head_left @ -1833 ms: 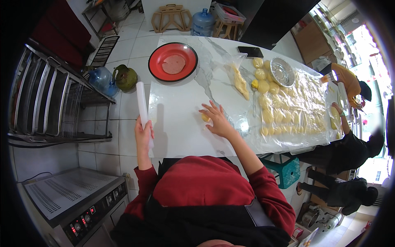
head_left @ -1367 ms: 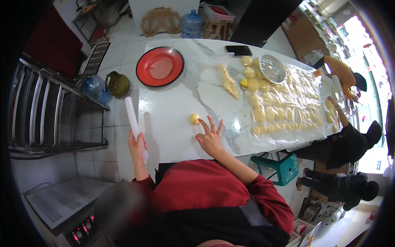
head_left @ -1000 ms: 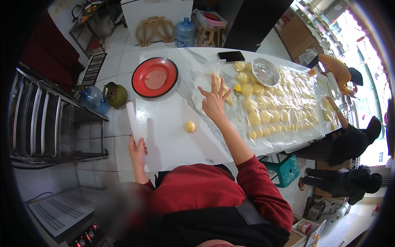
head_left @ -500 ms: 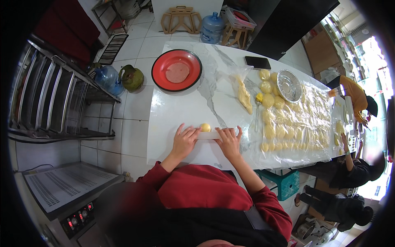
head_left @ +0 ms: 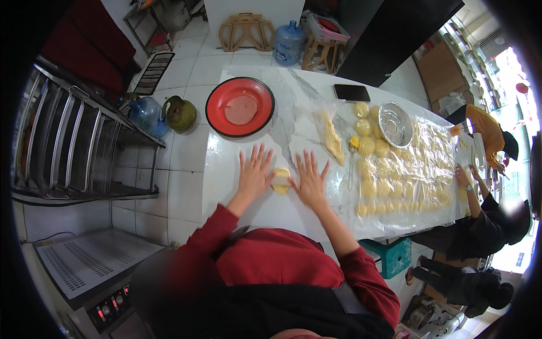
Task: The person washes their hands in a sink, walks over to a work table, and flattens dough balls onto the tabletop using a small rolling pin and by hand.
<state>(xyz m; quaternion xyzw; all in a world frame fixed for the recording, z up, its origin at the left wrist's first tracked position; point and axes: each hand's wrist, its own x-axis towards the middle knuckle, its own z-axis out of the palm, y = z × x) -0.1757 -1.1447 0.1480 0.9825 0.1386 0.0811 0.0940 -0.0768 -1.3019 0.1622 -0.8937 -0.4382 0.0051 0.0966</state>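
Glossy, veined tabletop (head_left: 223,166) bears oval yellow dough (head_left: 280,191) beneath a white cylindrical rod (head_left: 281,181).

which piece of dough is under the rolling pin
The flattened yellow dough piece between the left hand and right hand, crossed by the white rolling pin; the other pieces lie farther right.

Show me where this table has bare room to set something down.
The table looks bare between the plate and the bag, and left of the left hand, below the plate. The right side is crowded with dough balls and a foil pan. Between the left and right hand, the pin and dough fill the gap.
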